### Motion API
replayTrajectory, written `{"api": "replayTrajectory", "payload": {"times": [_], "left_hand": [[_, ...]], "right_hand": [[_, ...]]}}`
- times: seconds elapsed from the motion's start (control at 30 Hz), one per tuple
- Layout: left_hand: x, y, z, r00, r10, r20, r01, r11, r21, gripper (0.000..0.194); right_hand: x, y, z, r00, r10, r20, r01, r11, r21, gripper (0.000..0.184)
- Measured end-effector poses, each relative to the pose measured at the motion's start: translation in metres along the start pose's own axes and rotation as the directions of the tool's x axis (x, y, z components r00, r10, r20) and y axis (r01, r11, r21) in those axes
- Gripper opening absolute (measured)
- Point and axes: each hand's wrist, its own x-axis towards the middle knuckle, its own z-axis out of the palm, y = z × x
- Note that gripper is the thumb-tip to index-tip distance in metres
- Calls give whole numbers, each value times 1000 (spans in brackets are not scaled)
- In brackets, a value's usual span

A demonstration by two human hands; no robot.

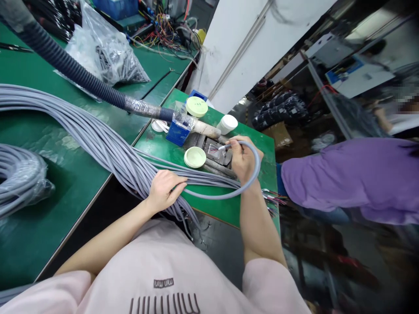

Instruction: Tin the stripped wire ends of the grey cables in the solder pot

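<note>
My right hand [244, 159] is closed on a grey cable [257, 168] near its stripped end, and the cable loops round beside the wrist. Thin wires [214, 149] stick out from that end over a dark metal fixture [218, 157]. Lower down the same cable, my left hand [167, 187] pinches it between thumb and fingers. A thick bundle of grey cables [108, 148] runs beneath my left hand across the bench. Close to the fixture are a round pale-green dish [195, 157] and the pale nozzle [207, 129] of a hose.
A dark corrugated hose [75, 72] crosses above the bench to a blue box [177, 132]. White cup [228, 124] and green-lidded tub [196, 106] stand behind. Plastic bags [111, 56] and a wrapped cable coil [19, 174] lie left. A person in purple [353, 179] is at right.
</note>
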Motion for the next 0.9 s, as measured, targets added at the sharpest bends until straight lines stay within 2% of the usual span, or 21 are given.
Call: {"api": "replayTrajectory", "payload": {"times": [0.23, 0.4, 0.77, 0.9], "left_hand": [[-1, 0, 2, 1000, 11, -10, -11, 1000, 8, 16], [-1, -1, 2, 997, 51, -63, -50, 999, 6, 15], [0, -2, 3, 990, 113, -83, -113, 994, 9, 19], [-1, -3, 4, 993, 102, -65, -100, 994, 40, 16]], "right_hand": [[1, 48, 10, 998, 64, -27, -65, 997, -33, 26], [2, 68, 22, 996, 78, -32, -79, 997, -23, 25], [2, 76, 35, 998, 68, 20, -67, 997, -42, 22], [1, 67, 27, 997, 75, -24, -75, 997, -3, 22]]}}
